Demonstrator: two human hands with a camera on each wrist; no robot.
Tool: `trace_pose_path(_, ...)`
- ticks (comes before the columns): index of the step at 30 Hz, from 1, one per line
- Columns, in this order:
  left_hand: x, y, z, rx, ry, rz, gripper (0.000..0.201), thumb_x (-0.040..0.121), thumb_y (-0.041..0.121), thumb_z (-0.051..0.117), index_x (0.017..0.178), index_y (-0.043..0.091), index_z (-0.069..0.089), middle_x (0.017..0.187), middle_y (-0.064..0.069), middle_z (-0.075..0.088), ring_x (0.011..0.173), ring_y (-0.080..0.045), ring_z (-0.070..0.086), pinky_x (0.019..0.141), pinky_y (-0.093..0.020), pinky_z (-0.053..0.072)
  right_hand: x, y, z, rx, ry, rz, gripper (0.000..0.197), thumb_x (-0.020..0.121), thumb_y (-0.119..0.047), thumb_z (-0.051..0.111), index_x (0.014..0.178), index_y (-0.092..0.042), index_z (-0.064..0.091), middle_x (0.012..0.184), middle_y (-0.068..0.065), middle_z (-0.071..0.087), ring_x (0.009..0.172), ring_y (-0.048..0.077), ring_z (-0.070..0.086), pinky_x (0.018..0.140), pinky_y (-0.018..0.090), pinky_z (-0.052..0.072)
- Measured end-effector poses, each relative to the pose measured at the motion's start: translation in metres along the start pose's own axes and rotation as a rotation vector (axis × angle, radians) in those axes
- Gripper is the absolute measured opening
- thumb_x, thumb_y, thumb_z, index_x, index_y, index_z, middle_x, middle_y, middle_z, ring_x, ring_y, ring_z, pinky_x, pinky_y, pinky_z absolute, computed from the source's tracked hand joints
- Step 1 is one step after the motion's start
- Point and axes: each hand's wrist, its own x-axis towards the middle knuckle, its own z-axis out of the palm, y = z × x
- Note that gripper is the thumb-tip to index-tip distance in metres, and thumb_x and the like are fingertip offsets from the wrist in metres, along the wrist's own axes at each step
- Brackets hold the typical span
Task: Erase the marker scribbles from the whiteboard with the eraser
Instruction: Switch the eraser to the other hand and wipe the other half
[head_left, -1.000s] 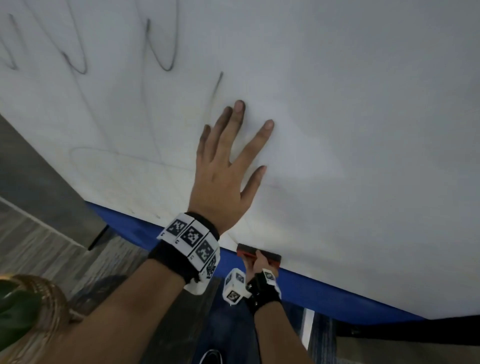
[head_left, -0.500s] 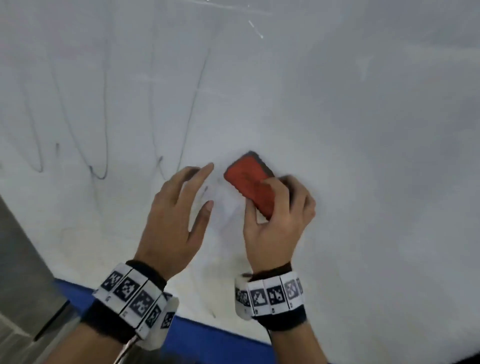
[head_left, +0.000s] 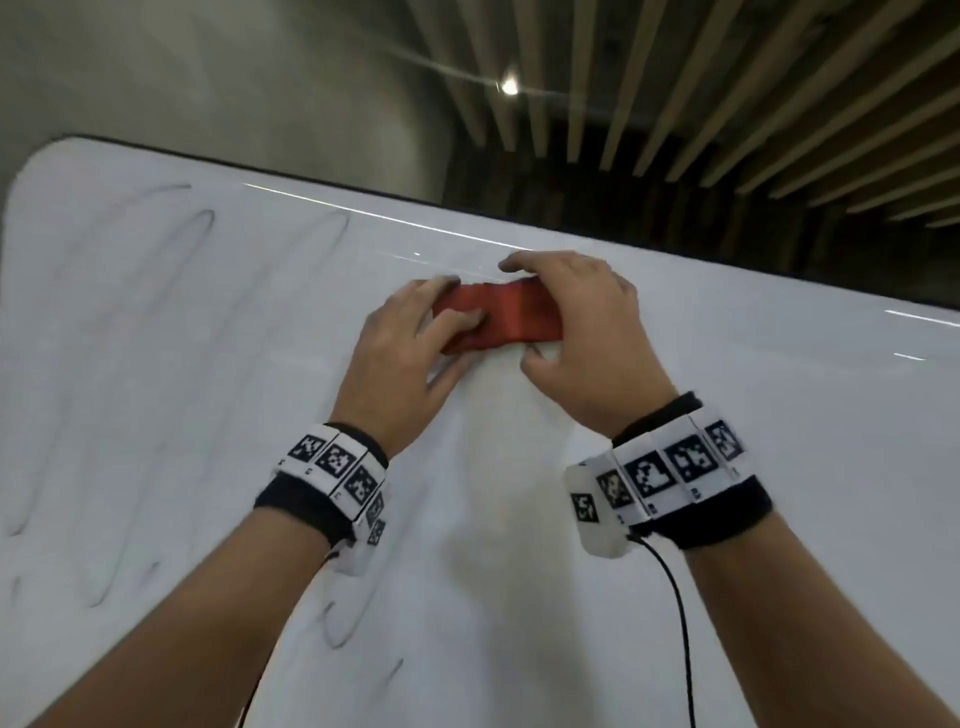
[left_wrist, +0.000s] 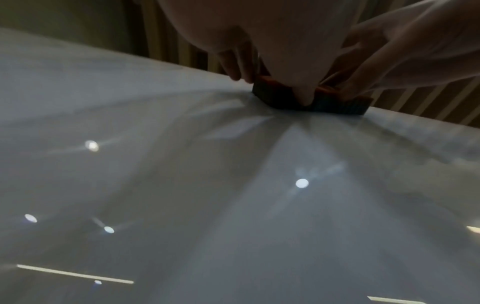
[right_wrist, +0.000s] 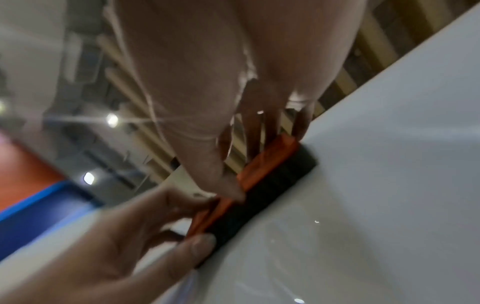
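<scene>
The red eraser (head_left: 498, 322) lies pressed flat on the whiteboard (head_left: 727, 467) near its far edge, long axis left-right. The left hand (head_left: 400, 358) and right hand (head_left: 587, 338) each pinch one end. The remaining scribbles (head_left: 176, 270) lie leftward, nearer the left hand.

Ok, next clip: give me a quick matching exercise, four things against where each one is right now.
Things:
1. eraser
2. left hand
3. right hand
4. scribbles

Places:
A. on the eraser's right end
B. left part of the whiteboard
C. flat on the board, near its top edge
D. on the eraser's left end

Pairs: 1-C, 2-D, 3-A, 4-B
</scene>
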Motion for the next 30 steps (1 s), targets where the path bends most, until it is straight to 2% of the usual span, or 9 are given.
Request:
trace_pose_path(3, 0.035, -0.022, -0.007, 0.026, 0.154, -0.245, 0.040, 0.093, 0.035, 0.066, 0.128, 0.016, 0.061, 0.135, -0.015, 0.055, 0.119, -0.036, 0.052, 0.105, -0.046, 0.043, 0.023, 0.011, -0.025, -0.036, 0.156, 0.092, 0.060, 0.079, -0.011, 0.064, 0.136, -0.027, 0.058, 0.143, -0.001, 0.051, 0.139, 0.021, 0.040, 0.117, 0.042, 0.026)
trace_pose_path(5, 0.043, -0.021, -0.007, 0.083, 0.164, -0.370, 0.053, 0.096, 0.039, 0.059, 0.146, 0.025, 0.048, 0.136, -0.015, 0.051, 0.115, -0.037, 0.049, 0.102, -0.047, 0.042, 0.028, 0.018, -0.028, -0.133, 0.135, 0.229, 0.060, 0.089, -0.019, 0.060, 0.147, -0.027, 0.048, 0.150, 0.001, 0.047, 0.144, 0.022, 0.035, 0.121, 0.046, 0.021)
trace_pose_path(7, 0.032, -0.001, 0.000, 0.171, 0.082, -0.304, 0.059, 0.100, 0.041, 0.052, 0.156, 0.033, 0.035, 0.136, -0.015, 0.047, 0.112, -0.035, 0.047, 0.095, -0.047, 0.042, 0.024, 0.027, -0.017, -0.228, 0.075, 0.292, 0.057, 0.095, -0.025, 0.050, 0.151, -0.025, 0.044, 0.147, 0.003, 0.051, 0.142, 0.025, 0.039, 0.125, 0.048, 0.014)
trace_pose_path(12, -0.004, 0.013, -0.001, 0.298, -0.149, 0.121, 0.056, 0.102, 0.042, 0.048, 0.156, 0.033, 0.036, 0.134, -0.014, 0.051, 0.111, -0.034, 0.051, 0.090, -0.044, 0.044, 0.018, 0.036, -0.004, -0.183, 0.159, 0.289, 0.061, 0.088, -0.022, 0.031, 0.143, -0.021, 0.056, 0.136, 0.007, 0.058, 0.136, 0.025, 0.043, 0.126, 0.045, 0.005)
trace_pose_path(18, 0.052, -0.024, -0.019, 0.352, 0.004, -0.165, 0.058, 0.100, 0.039, 0.050, 0.155, 0.026, 0.037, 0.122, -0.018, 0.053, 0.105, -0.037, 0.051, 0.086, -0.046, 0.040, 0.019, 0.033, 0.002, -0.155, 0.209, 0.317, 0.057, 0.090, -0.024, 0.031, 0.140, -0.021, 0.058, 0.134, 0.005, 0.058, 0.136, 0.023, 0.042, 0.127, 0.043, 0.003)
trace_pose_path(22, 0.006, 0.002, -0.007, 0.337, -0.127, 0.106, 0.056, 0.102, 0.041, 0.048, 0.156, 0.027, 0.037, 0.129, -0.016, 0.052, 0.111, -0.033, 0.049, 0.089, -0.042, 0.039, 0.019, 0.033, 0.004, -0.159, 0.240, 0.310, 0.056, 0.089, -0.022, 0.033, 0.139, -0.020, 0.058, 0.133, 0.007, 0.058, 0.136, 0.024, 0.043, 0.126, 0.043, 0.003)
trace_pose_path(24, 0.009, -0.013, -0.014, 0.370, -0.149, 0.155, 0.057, 0.101, 0.040, 0.050, 0.156, 0.029, 0.037, 0.130, -0.017, 0.053, 0.112, -0.035, 0.051, 0.089, -0.044, 0.042, 0.017, 0.034, 0.004, -0.159, 0.236, 0.306, 0.056, 0.089, -0.023, 0.034, 0.140, -0.019, 0.057, 0.134, 0.007, 0.058, 0.136, 0.025, 0.043, 0.127, 0.045, 0.004)
trace_pose_path(27, 0.037, -0.059, -0.036, 0.387, -0.041, -0.098, 0.062, 0.096, 0.034, 0.056, 0.155, 0.026, 0.037, 0.124, -0.024, 0.053, 0.102, -0.041, 0.054, 0.084, -0.049, 0.044, 0.016, 0.036, 0.004, -0.197, 0.201, 0.287, 0.056, 0.090, -0.030, 0.039, 0.143, -0.020, 0.054, 0.136, 0.007, 0.056, 0.137, 0.025, 0.041, 0.127, 0.046, 0.004)
trace_pose_path(30, 0.043, -0.094, -0.055, 0.354, 0.044, -0.413, 0.060, 0.099, 0.032, 0.053, 0.155, 0.024, 0.036, 0.123, -0.027, 0.049, 0.108, -0.044, 0.051, 0.093, -0.054, 0.043, 0.016, 0.036, 0.006, -0.255, 0.229, 0.269, 0.054, 0.091, -0.041, 0.047, 0.140, -0.020, 0.055, 0.132, 0.007, 0.058, 0.134, 0.028, 0.045, 0.126, 0.049, 0.009)
